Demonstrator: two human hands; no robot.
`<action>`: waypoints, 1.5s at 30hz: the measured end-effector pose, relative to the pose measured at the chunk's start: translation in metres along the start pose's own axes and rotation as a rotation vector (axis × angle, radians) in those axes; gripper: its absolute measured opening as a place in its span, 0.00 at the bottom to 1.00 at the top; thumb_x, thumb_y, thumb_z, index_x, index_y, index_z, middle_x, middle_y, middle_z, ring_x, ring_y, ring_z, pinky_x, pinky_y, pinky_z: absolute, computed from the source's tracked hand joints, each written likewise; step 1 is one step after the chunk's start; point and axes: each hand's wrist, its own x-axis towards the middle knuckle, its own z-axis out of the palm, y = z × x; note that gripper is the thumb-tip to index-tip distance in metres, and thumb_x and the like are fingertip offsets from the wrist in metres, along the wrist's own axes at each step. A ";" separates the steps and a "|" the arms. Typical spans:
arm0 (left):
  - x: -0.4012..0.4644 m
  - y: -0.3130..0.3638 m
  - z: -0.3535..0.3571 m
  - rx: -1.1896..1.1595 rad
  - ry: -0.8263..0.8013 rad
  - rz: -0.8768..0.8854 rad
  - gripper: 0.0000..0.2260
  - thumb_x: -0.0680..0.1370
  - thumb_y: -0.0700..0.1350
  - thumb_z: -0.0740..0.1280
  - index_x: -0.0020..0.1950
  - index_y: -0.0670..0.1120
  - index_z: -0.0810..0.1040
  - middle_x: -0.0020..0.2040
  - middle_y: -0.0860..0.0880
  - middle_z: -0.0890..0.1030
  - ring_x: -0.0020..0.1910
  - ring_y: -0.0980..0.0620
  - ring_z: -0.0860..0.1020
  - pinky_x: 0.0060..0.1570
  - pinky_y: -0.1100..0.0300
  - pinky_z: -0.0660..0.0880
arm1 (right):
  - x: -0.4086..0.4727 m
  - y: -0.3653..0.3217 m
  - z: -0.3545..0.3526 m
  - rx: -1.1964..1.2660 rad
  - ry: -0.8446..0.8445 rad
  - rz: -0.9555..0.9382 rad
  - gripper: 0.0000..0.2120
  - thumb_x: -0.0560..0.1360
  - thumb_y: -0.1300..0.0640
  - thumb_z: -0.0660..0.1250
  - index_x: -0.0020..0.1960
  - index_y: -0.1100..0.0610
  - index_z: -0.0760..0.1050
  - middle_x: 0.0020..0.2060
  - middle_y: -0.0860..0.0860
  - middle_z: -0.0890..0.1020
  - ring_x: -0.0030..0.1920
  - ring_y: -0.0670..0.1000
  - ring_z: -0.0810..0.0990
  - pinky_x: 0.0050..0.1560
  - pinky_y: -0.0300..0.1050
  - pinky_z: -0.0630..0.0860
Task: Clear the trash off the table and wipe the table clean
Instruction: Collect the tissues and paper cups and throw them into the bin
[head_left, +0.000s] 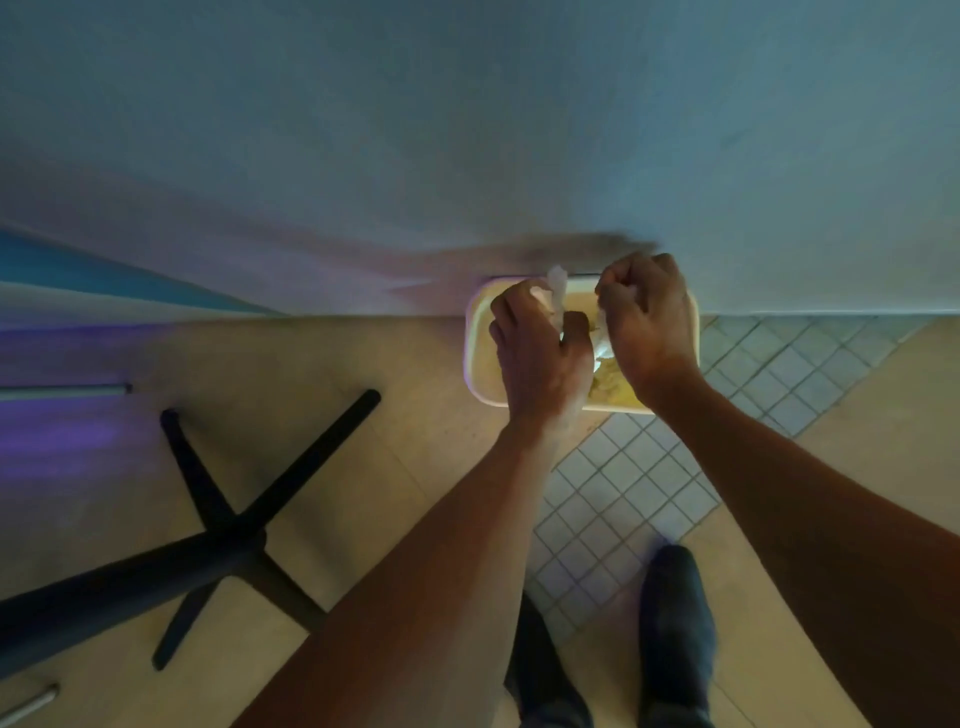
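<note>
Over the pale bin (475, 343) by the wall, we've got both hands curled round crumpled white tissue (557, 285): L hand (540, 349) clutches one wad, R hand (649, 325) pinches another bit w/ fingers tight. Yellowish scraps (610, 387) sit inside the bin; black table base (228, 525) stands to our left on the tiled floor (613, 493).

left hand (540, 348) curled, right hand (649, 322) seemingly fisted

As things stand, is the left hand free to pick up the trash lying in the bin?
Probably not yet. The left hand hangs right over the bin, but its fingers are already curled round white tissue, so it would likely have to drop that first.
</note>
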 end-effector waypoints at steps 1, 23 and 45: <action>0.005 -0.010 0.006 0.010 -0.001 -0.003 0.19 0.71 0.45 0.65 0.61 0.43 0.71 0.58 0.44 0.72 0.56 0.40 0.70 0.56 0.41 0.72 | 0.002 0.009 0.006 0.012 -0.008 -0.020 0.06 0.72 0.55 0.63 0.39 0.51 0.77 0.44 0.48 0.76 0.47 0.54 0.77 0.48 0.48 0.72; -0.064 0.053 -0.089 0.345 -0.327 -0.051 0.13 0.77 0.49 0.66 0.61 0.52 0.78 0.70 0.51 0.73 0.69 0.48 0.68 0.64 0.50 0.73 | -0.065 -0.057 -0.085 -0.357 -0.529 0.198 0.18 0.78 0.61 0.62 0.65 0.49 0.76 0.65 0.52 0.79 0.63 0.54 0.77 0.61 0.42 0.70; -0.241 0.310 -0.401 0.123 0.059 0.112 0.19 0.75 0.43 0.67 0.66 0.48 0.77 0.64 0.47 0.76 0.65 0.46 0.70 0.66 0.53 0.69 | -0.240 -0.391 -0.246 -0.099 -0.535 -0.166 0.18 0.76 0.67 0.66 0.64 0.56 0.77 0.59 0.51 0.80 0.55 0.52 0.80 0.54 0.43 0.73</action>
